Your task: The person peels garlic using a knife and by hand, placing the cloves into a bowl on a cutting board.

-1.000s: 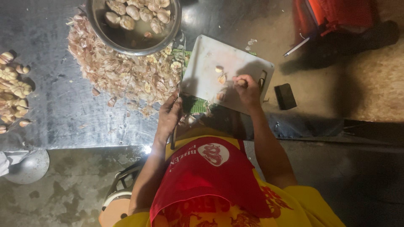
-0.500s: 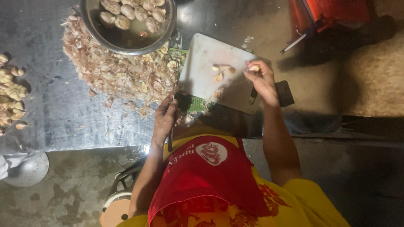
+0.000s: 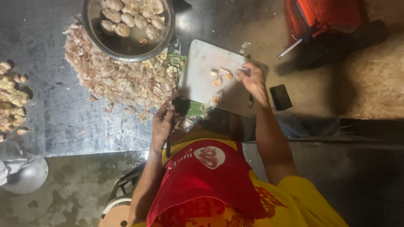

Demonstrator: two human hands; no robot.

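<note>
Left hand: the left hand (image 3: 162,126) is clenching the knife (image 3: 169,120) at the near edge of the table (image 3: 54,122), with the blade pointing away along the edge of the pile of skins (image 3: 122,82).
Right hand: the right hand (image 3: 253,80) is reaching over the far right part of the white cutting board (image 3: 200,63), fingers curled down onto a pale piece (image 3: 238,77); whether it is pinching it or only touching it cannot be told.
Pieces in hand: several small cut pieces (image 3: 217,81) are lying loose on the middle of the board, just beside the right fingertips.
Change noted: the right hand is sitting further out on the board than a second ago, when it was working nearer the body; the left hand is keeping its place with the knife idle.
Reading: cutting appears to be pausing while the right hand is sorting or gathering pieces.
Surroundings: a metal bowl (image 3: 90,25) is holding peeled bulbs in water beyond the skins; unpeeled bulbs (image 3: 10,94) are lying well apart at the left; a small dark block (image 3: 280,97) is resting just beside the board.
</note>
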